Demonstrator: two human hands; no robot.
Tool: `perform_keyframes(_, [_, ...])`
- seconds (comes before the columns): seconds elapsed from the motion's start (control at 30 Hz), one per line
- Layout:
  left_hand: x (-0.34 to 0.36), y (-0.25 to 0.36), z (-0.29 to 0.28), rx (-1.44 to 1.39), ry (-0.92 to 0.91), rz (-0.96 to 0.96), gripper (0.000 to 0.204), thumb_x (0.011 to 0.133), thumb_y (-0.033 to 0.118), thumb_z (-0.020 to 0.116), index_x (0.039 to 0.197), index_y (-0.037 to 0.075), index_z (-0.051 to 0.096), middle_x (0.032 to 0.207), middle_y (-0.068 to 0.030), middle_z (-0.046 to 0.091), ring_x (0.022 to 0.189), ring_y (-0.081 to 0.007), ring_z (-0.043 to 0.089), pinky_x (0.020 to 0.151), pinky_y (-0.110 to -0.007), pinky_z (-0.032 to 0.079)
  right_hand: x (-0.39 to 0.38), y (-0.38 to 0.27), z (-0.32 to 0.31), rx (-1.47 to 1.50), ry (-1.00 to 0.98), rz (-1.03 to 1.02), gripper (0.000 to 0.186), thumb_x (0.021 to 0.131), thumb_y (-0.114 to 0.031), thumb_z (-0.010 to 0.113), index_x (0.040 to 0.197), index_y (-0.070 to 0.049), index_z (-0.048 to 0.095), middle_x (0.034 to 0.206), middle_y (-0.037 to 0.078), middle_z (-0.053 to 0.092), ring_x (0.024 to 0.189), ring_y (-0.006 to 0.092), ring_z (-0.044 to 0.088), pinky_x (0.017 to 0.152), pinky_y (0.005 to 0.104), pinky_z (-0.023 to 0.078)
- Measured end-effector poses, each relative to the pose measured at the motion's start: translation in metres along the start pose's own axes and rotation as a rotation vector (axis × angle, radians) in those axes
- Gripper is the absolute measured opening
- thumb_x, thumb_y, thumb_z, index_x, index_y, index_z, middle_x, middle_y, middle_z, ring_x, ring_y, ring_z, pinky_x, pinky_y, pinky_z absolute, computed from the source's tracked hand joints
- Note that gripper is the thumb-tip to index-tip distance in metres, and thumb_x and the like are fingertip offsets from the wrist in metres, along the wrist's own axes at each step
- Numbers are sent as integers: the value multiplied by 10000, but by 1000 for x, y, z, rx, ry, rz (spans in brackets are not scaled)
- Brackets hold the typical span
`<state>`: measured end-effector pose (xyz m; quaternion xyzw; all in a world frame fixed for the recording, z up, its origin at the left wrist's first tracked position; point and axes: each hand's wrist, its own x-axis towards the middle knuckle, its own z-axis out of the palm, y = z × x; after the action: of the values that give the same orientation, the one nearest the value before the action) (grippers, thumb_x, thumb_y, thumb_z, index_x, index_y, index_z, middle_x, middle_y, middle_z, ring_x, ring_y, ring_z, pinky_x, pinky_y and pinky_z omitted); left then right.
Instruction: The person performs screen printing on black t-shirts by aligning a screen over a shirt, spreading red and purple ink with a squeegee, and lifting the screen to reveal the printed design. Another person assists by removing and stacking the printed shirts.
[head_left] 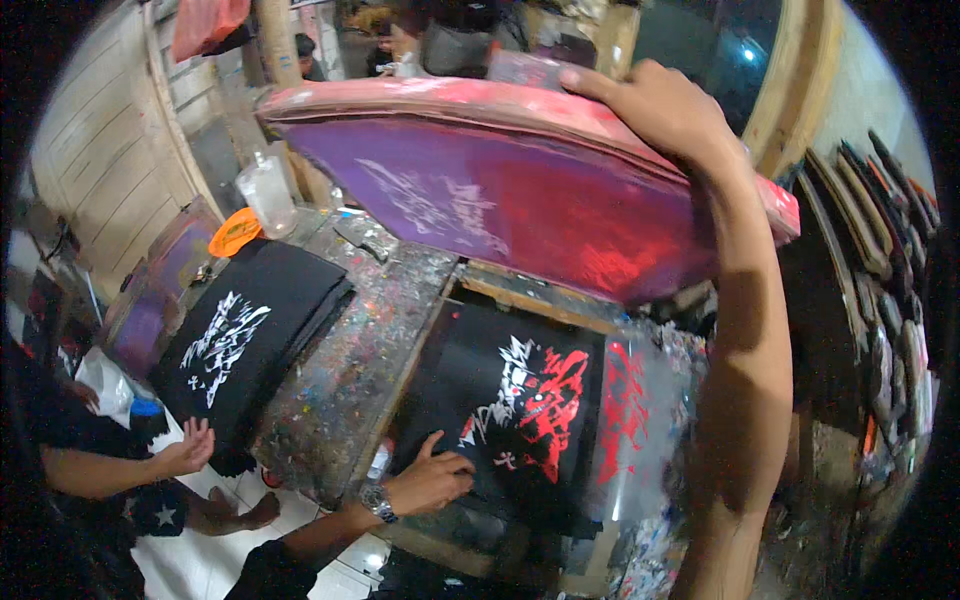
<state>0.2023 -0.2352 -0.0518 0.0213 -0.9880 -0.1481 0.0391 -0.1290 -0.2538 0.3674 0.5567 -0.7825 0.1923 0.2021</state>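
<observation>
My right hand (pixel 665 110) grips the upper edge of a pink-stained screen printing frame (pixel 400 100), which is tilted up; its purple mesh carries red ink on the right part. Below it lies a black fabric piece (pixel 440 370), printed with a white and red jagged design (pixel 545 410). My left hand (pixel 430 480), with a metal watch at the wrist, rests on the fabric's near left part, fingers apart and slightly bent. Beside the fabric's right edge, a clear sheet (pixel 628 420) bears a red print. A blurred greyish block (pixel 525 70) sits at the frame's top, by my right fingers.
On the ink-spattered table (pixel 335 370), a stack of black fabric (pixel 250 320) shows a white print. An orange bowl (pixel 235 232) and a clear plastic jug (pixel 268 195) stand behind it. Another person's hand (pixel 188 450) is at the left. Several frames (pixel 850 215) lean at the right.
</observation>
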Motion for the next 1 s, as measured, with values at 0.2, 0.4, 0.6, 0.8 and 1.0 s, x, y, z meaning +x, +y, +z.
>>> perform_keyframes(0.2, [-100, 23, -41, 234, 46, -461, 262, 954, 181, 589, 1195, 112, 665, 1106, -78, 677, 1195, -279, 609, 996, -558, 419, 2, 12, -1, 4, -33, 87, 916, 868, -786, 511, 995, 94, 727, 1018, 345, 701, 995, 472, 690, 928, 514, 490])
perform_keyframes(0.4, [-144, -23, -64, -390, 893, -824, 681, 974, 126, 586, 1585, 39, 300, 1630, -210, 336, 1540, -329, 266, 1247, -422, 235, 19, 30, -4, 74, -71, 222, 886, 860, -756, 577, 1116, 81, 720, 1067, 281, 712, 1037, 372, 685, 955, 451, 484])
perform_keyframes(0.6, [-219, -140, -134, -35, 1061, -1038, 663, 854, -30, 481, 1512, -2, 398, 1519, -231, 457, 1469, -366, 387, 1212, -422, 295, 15, 24, -6, 121, -240, 209, 825, 889, -712, 579, 1089, 76, 721, 1112, 295, 695, 1059, 359, 677, 946, 434, 484])
perform_keyframes(0.8, [-174, -75, -229, 402, 1129, -803, 640, 905, 166, 538, 1528, 90, 415, 1560, -159, 433, 1487, -347, 357, 1194, -495, 301, 17, 7, 5, -50, -224, -73, 775, 895, -752, 495, 1218, -85, 721, 1208, 299, 676, 1075, 465, 662, 984, 487, 505])
perform_keyframes(1.0, [63, 124, -38, -288, 333, 230, 637, 955, 362, 596, 1544, 182, 432, 1602, -87, 409, 1506, -327, 327, 1176, -568, 307, -13, -3, -7, -37, -190, 164, 870, 845, -811, 492, 1160, -41, 746, 1257, 304, 657, 1206, 454, 629, 1041, 486, 491])
